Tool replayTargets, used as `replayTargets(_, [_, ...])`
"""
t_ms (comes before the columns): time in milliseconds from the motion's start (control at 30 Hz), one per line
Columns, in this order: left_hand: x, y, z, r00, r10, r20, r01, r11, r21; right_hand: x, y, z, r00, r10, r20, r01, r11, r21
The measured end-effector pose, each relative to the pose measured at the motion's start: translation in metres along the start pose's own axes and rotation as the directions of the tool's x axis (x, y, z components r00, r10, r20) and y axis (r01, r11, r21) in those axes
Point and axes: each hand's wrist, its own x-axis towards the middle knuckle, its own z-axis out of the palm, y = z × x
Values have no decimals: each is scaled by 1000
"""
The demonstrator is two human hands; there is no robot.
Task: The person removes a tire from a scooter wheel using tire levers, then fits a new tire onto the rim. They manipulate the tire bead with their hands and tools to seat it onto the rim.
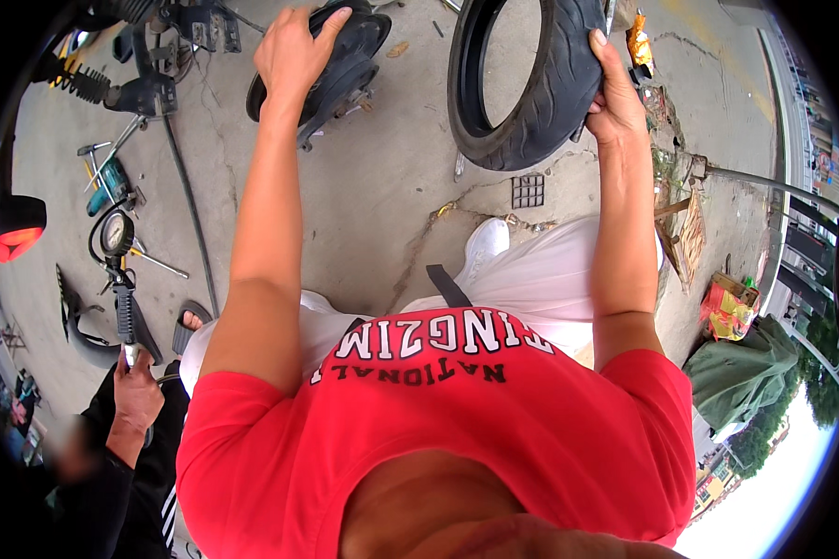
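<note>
My right hand (pixel 617 110) is closed at the right side of a black rubber tire (pixel 550 98), which is held up off the ground. A thin metal rod (pixel 610 15) runs along the tire by the same hand; the fingers partly hide it. To the left, a black wheel rim with a hub (pixel 356 48) stands tilted, its axle end sticking out low. My left hand (pixel 294 54) grips its upper part, thumb apart on the near face; the other fingertips are partly hidden. The tire and the rim are apart.
A green power drill (pixel 112 183) and hand tools lie on the left. Another person's hand (pixel 138 391) holds an inflator with a gauge (pixel 117 233). Scooter parts (pixel 144 88) stand at far left. A small drain grate (pixel 528 191) lies near my shoe (pixel 486 244); a green cover (pixel 741 373) is at right.
</note>
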Motion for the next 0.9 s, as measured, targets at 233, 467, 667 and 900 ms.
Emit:
replayTargets(233, [2, 3, 4, 1000, 2, -25, -3, 1000, -20, -16, -13, 10, 952, -197, 233, 214, 975, -51])
replayTargets(467, [0, 5, 0, 999, -34, 3, 34, 999, -19, -21, -20, 16, 929, -290, 231, 311, 949, -59])
replayTargets(667, [-2, 1, 3, 998, -28, -47, 25, 997, -68, -20, -18, 19, 947, -272, 171, 280, 960, -25])
replayTargets(900, [1, -1, 3, 999, -51, -12, 50, 997, -58, 0, -13, 5, 983, -171, 59, 169, 985, 48])
